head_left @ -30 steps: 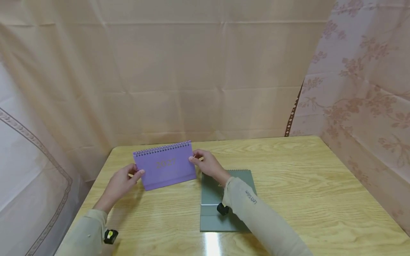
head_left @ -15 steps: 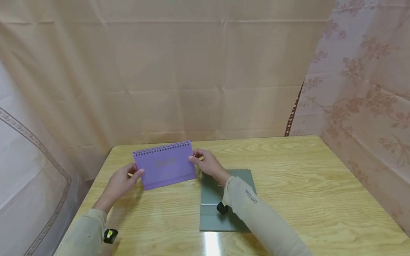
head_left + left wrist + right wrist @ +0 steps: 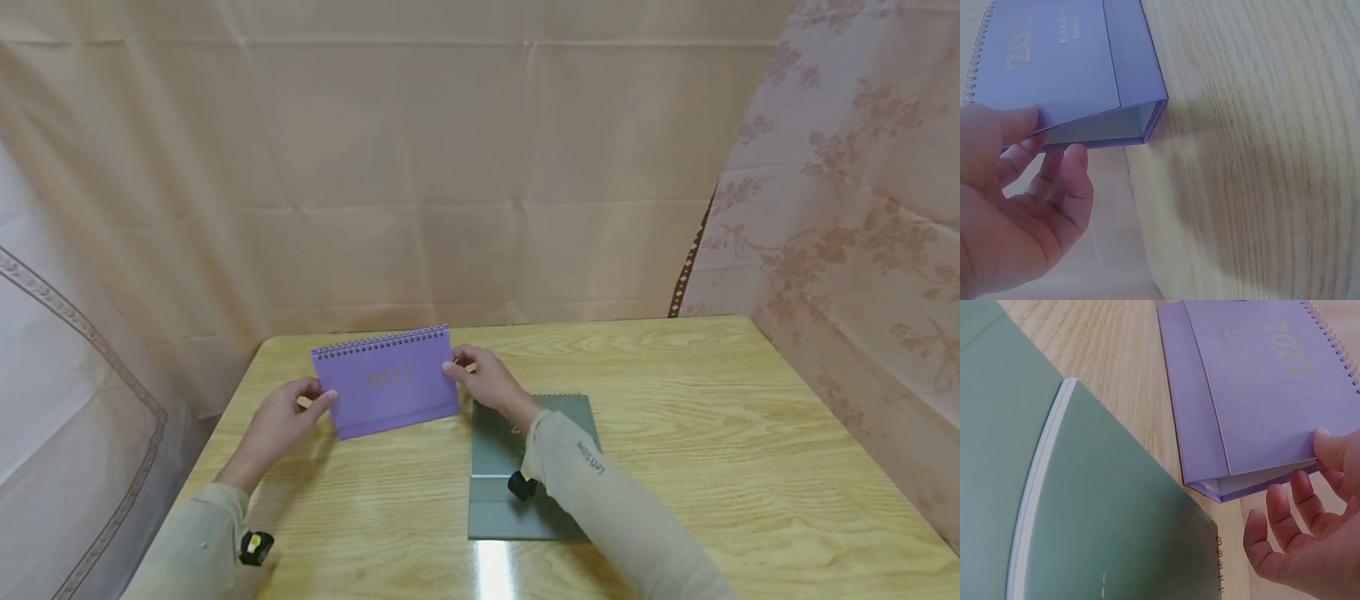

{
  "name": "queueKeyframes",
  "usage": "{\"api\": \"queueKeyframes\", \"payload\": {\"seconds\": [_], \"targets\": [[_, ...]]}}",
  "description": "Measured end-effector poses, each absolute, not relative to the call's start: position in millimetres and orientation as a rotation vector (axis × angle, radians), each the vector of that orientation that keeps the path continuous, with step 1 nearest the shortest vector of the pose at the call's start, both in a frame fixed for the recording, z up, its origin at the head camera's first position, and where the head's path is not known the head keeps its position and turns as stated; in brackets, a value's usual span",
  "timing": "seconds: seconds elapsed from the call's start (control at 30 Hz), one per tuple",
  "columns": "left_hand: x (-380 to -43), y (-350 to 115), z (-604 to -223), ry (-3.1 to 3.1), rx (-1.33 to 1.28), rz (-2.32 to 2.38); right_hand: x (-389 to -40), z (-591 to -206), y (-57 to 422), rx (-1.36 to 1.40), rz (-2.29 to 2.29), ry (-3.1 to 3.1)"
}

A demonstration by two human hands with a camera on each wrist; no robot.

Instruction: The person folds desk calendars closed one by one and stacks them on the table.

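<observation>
A purple spiral-bound desk calendar (image 3: 388, 392) with "2027" in gold stands propped up as a tent at the table's back left, slightly turned. My left hand (image 3: 283, 423) pinches its left side edge, thumb on the front cover and fingers behind. On the opposite edge my right hand (image 3: 487, 382) pinches the cover the same way. Both wrist views show the hollow side of the folded stand, its base on the wood. A green spiral-bound desk calendar (image 3: 495, 508) lies flat under my right forearm, partly hidden by the sleeve.
The wooden table (image 3: 712, 433) runs back to a beige curtain (image 3: 450, 167). A flowered cloth (image 3: 862, 208) hangs on the right and a white cloth (image 3: 67, 400) on the left. The green calendar sits close to the purple one's right corner.
Both hands keep hold of the purple calendar, which stays in nearly the same spot. The whole head view has shifted very slightly.
</observation>
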State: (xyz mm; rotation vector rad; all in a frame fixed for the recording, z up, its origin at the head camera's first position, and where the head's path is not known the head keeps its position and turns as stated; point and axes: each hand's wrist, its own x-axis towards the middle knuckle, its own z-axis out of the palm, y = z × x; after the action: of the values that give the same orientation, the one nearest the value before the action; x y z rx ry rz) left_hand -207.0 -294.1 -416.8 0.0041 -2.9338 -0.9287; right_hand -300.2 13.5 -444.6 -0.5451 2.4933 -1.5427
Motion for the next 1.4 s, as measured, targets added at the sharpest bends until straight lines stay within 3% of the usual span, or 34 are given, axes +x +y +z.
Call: {"api": "queueKeyframes", "payload": {"seconds": [0.63,1.4], "targets": [[-205.6,-293.5,-414.1,-2.934,-0.039,-0.874,-300.3,-446.3,11.6,-0.566,-1.483,2.568],[-200.7,-297.6,-387.4,-2.789,-0.078,-1.026,-283.1,-414.4,11.0,-0.485,-1.689,2.42]]}}
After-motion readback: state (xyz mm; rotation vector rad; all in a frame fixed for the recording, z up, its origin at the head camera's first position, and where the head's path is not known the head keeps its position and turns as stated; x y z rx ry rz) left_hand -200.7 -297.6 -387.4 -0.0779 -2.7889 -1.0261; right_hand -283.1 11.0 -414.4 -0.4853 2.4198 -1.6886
